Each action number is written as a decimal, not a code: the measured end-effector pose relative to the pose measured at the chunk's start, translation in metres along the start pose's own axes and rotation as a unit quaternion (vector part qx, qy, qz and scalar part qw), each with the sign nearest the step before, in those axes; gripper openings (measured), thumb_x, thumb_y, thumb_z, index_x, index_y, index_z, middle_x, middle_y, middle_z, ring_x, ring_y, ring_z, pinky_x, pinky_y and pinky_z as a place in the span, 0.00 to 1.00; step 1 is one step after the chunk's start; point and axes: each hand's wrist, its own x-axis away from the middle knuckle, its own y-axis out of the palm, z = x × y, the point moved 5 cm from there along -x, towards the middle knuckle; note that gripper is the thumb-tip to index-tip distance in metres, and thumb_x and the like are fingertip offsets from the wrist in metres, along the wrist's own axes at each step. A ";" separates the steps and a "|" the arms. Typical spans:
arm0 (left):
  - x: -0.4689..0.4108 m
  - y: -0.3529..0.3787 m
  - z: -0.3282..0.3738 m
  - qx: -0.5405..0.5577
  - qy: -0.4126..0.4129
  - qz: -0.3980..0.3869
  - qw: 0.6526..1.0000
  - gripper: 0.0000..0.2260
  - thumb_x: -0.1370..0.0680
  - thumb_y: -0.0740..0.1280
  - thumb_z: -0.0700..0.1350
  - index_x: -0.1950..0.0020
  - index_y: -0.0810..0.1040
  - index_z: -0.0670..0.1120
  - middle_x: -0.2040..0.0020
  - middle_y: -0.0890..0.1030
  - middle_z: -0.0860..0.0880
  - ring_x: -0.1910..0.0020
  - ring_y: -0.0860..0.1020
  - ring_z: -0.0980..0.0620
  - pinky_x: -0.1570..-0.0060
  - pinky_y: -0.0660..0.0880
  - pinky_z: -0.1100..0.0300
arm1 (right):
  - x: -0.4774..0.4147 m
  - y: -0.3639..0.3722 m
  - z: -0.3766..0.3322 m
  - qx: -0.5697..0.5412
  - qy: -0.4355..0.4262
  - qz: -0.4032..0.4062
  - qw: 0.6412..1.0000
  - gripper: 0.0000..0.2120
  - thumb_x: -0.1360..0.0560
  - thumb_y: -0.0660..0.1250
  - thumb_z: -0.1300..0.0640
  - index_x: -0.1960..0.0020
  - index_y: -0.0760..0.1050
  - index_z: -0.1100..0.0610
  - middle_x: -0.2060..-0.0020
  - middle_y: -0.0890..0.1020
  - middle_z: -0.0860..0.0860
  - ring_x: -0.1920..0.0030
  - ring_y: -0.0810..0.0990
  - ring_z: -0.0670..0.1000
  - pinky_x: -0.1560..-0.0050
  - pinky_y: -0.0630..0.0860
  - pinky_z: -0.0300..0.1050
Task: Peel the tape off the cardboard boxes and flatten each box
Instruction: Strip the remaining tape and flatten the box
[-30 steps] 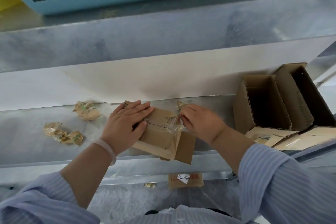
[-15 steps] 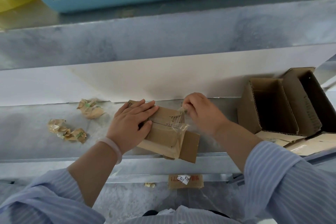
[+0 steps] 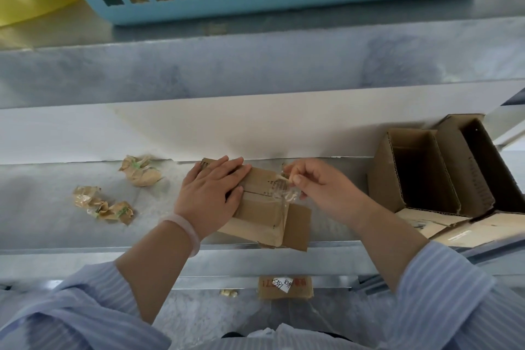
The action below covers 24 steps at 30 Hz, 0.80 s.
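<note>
At bottom centre of the frame, below the bench edge, noted a labelled scrap [image 3: 285, 288] of cardboard, well apart from the work. Just above, at mid frame, pinned the box [image 3: 261, 213] to the bench [image 3: 42, 207] with left hand [image 3: 210, 196], fingers straight and flat across its top, palm pressing down. Pinched the clear tape [image 3: 287, 192] between thumb and curled fingers of right hand [image 3: 321, 193], just right of the box's upper corner, with the strip lifted off the seam's right end yet seemingly stuck further along. Judged the step as mid-peel: seam not yet freed, box not yet flat, one end flap open at lower right.

Judged it best to draw the strip low and leftward along the seam, not straight up, and slowly, to avoid snapping the thin film or tearing away the paper skin. Thought it wise to press close beside the peel line, to stop so light a box rising with the pull, and to shift those fingers off the seam ahead of the peel.

Left of the hands, saw wads [image 3: 142, 172] of spent tape; at right, two open boxes [image 3: 383, 179] side by side; farthest, along the top, a blue basket [image 3: 255, 11].
</note>
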 end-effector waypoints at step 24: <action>0.001 -0.008 0.001 0.108 -0.032 0.091 0.989 0.06 0.25 0.72 0.52 0.49 0.81 0.56 0.35 0.76 0.60 0.30 0.69 0.58 0.28 0.60 0.52 | 0.019 -0.002 0.000 0.091 -0.002 0.069 0.993 0.10 0.27 0.74 0.57 0.56 0.79 0.42 0.64 0.83 0.41 0.62 0.80 0.39 0.60 0.74 0.29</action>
